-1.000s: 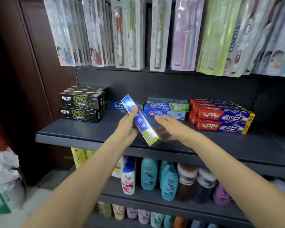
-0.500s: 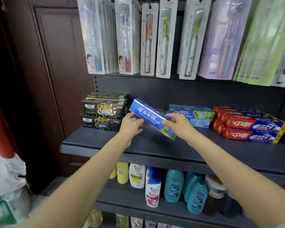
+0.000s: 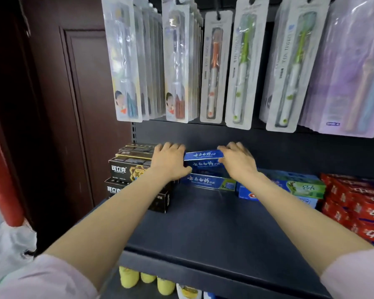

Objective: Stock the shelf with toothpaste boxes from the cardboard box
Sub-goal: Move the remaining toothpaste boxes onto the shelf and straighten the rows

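At the back of the shelf [image 3: 214, 229], a blue box [image 3: 203, 154] is held level on top of a blue stack [image 3: 207, 182], one end in each hand. The left hand [image 3: 170, 161] is curled round the box's left end, thumb along the lower front edge. The right hand [image 3: 239, 160] is curled over the right end, fingers draped across the top. Contact between the box and the stack below looks complete, though the seam is partly hidden by the hands.

Left of the blue stack, just beside it, black boxes [image 3: 125, 169] are stacked several high; part of their front is covered by the left forearm. Right of the blue stack, blue-green boxes [image 3: 300, 187] are laid flat, and further right red boxes [image 3: 358, 203] are piled up to the frame edge. Above the blue stack, toothbrush packs [image 3: 214, 67] are hung in rows. Below the shelf's front lip, yellow bottles [image 3: 147, 278] are partly seen.
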`<state>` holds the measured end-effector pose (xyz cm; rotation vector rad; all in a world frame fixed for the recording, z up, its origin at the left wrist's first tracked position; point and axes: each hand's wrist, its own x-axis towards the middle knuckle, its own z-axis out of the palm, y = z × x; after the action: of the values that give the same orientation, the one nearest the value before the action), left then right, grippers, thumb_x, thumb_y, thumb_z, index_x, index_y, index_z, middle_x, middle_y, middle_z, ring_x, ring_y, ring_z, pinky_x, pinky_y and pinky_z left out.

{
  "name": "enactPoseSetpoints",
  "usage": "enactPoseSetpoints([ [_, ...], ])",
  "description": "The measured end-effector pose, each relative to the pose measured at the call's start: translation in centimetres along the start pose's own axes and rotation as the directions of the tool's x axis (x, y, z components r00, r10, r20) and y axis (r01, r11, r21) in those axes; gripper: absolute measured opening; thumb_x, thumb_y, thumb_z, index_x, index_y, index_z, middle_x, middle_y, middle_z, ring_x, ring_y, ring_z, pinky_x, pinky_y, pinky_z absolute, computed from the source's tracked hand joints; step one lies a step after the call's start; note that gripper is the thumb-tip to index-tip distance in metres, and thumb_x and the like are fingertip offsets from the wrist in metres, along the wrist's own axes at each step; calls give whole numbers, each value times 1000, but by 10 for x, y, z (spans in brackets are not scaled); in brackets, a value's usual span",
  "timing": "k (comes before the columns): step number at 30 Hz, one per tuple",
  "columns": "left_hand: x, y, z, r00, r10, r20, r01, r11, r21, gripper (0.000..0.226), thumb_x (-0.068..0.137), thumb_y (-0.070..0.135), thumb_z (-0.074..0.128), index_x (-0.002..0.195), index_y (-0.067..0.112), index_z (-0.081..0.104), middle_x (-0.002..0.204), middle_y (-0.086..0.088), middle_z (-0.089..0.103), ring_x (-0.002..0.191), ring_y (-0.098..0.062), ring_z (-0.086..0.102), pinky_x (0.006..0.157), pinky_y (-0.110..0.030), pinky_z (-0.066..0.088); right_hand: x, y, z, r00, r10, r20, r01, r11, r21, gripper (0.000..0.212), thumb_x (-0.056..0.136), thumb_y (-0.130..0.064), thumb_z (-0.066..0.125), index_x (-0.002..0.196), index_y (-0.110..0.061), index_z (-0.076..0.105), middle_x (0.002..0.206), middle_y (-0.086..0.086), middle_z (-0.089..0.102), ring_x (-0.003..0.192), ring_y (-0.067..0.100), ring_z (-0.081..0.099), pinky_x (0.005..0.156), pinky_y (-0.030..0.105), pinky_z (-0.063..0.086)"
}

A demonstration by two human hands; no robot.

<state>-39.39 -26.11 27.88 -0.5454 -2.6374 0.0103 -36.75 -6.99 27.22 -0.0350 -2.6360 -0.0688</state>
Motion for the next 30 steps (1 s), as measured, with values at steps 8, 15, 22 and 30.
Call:
enactPoseSetpoints([
  [8, 18, -3, 11, 974, -57, 221, 73, 995, -64, 54, 88, 44, 49, 138, 26, 42, 144, -3, 42, 134, -28, 35, 111, -50, 22, 13, -11, 47, 989, 25, 144, -15, 998, -68, 46, 90, -5, 49, 135, -14, 40, 128, 12, 39, 120, 30, 38, 88, 38, 42],
  [15, 3, 11, -1, 999, 36, 9, -35, 999, -34, 39, 91, 31, 48, 127, 14, 50, 130, -9, 53, 122, -29, 46, 100, -42, 36, -1, -14, 19, 989, 23, 146, -51, 980, 194, 44, 92, -15, 51, 136, -16, 44, 133, 7, 43, 123, 28, 40, 99, 39, 42],
  [22, -67, 59, -11, 998, 56, 24, -44, 936, -350, 29, 89, 22, 48, 114, 12, 60, 119, -11, 62, 111, -32, 57, 88, -38, 46, -92, -14, -29, 995, 89, 47, -100, 923, 372, 29, 89, -5, 53, 114, -11, 65, 114, 12, 63, 107, 29, 59, 91, 39, 48],
  [30, -164, 160, -28, 936, 272, 222, -53, 734, -677, 16, 88, 27, 53, 89, 17, 65, 99, -10, 71, 89, -28, 66, 88, -40, 53, -252, 38, -84, 926, 318, 206, -373, 859, 351, 21, 89, -17, 54, 103, -17, 70, 110, 9, 66, 98, 27, 62, 83, 33, 49],
])
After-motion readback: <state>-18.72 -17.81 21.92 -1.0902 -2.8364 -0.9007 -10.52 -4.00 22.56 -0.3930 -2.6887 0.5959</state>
